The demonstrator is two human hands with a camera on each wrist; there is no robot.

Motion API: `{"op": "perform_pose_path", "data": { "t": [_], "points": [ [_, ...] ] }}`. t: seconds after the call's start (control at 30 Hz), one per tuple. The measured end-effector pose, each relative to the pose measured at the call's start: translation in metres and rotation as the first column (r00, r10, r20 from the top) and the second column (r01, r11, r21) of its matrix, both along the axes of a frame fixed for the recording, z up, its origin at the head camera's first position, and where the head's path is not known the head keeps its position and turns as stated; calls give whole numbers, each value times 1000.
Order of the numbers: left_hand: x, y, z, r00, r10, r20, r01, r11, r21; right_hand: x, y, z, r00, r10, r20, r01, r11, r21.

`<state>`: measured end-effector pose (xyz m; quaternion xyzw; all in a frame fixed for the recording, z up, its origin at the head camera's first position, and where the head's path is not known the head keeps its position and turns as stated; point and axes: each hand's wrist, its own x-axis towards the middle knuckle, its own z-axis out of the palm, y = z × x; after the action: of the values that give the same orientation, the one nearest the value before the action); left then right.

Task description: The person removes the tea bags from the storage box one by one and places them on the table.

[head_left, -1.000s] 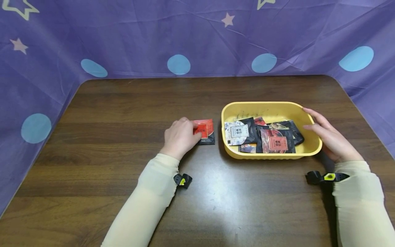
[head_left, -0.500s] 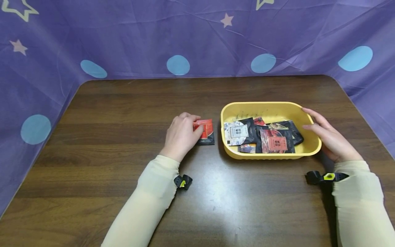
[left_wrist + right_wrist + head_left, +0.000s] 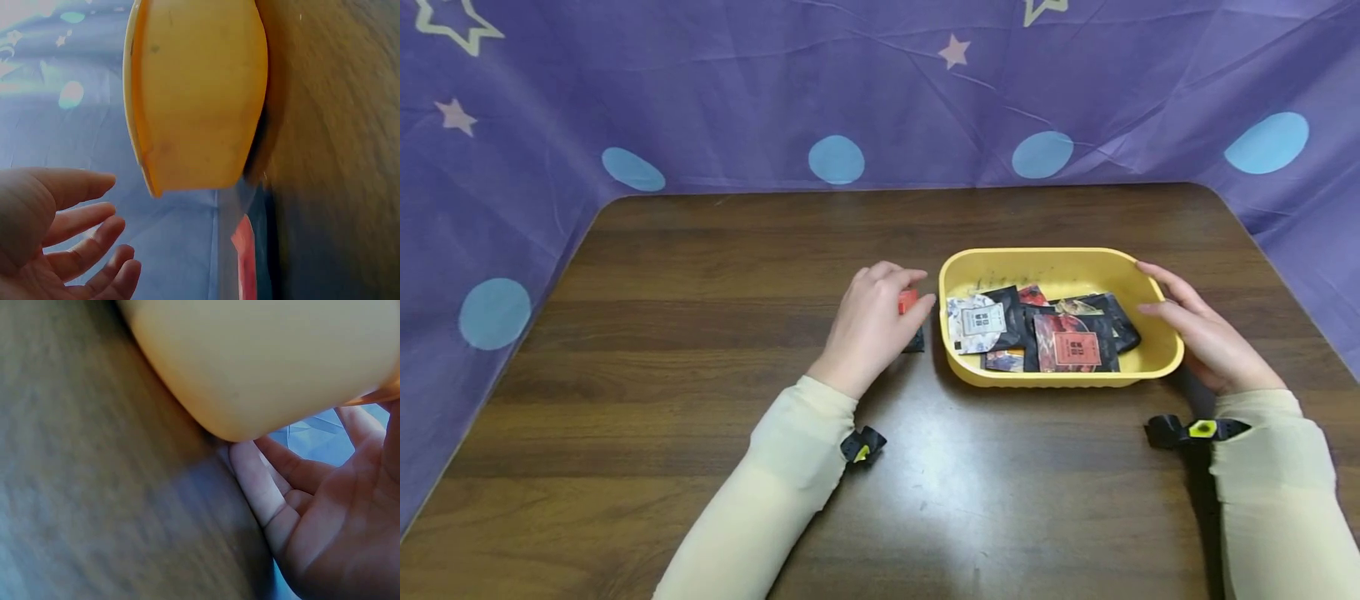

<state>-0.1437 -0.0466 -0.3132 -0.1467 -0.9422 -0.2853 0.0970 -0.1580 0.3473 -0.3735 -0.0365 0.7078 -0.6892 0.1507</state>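
Observation:
My left hand (image 3: pixel 871 323) is raised over a red-and-black sachet (image 3: pixel 907 301) on the table, mostly covering it in the head view. Its thumb and fingers are spread apart with nothing between them, and the fingertips come near the left end of a yellow plastic bin (image 3: pixel 1052 380). In the left wrist view the sachet (image 3: pixel 247 259) lies beside the bin, apart from the fingers. At the other end my right hand (image 3: pixel 1217 342) holds the bin, thumb over the rim and fingers against the outside wall. Several sachets lie inside, among them a white floral one (image 3: pixel 973 323) and a red-labelled one (image 3: pixel 1077 343).
The brown wooden table (image 3: pixel 662 350) extends left of the bin and in front of it. A purple cloth (image 3: pixel 737 92) with stars and blue dots hangs behind the table and at its sides.
My left hand has let go of the red-and-black sachet and moved right, toward the bin. The sachet stays on the table. My right hand and the bin have not visibly moved.

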Motion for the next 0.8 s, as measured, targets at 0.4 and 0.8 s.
{"op": "perform_pose_path", "data": {
  "t": [0.4,0.8],
  "points": [
    [-13,31,11,977,-210,43,215,958,-190,0,-1,1,1000,-26,3,26,999,19],
    [-26,64,10,928,-322,188,365,886,-285,0,-2,1,1000,-25,1,25,999,30]
  ]
}}
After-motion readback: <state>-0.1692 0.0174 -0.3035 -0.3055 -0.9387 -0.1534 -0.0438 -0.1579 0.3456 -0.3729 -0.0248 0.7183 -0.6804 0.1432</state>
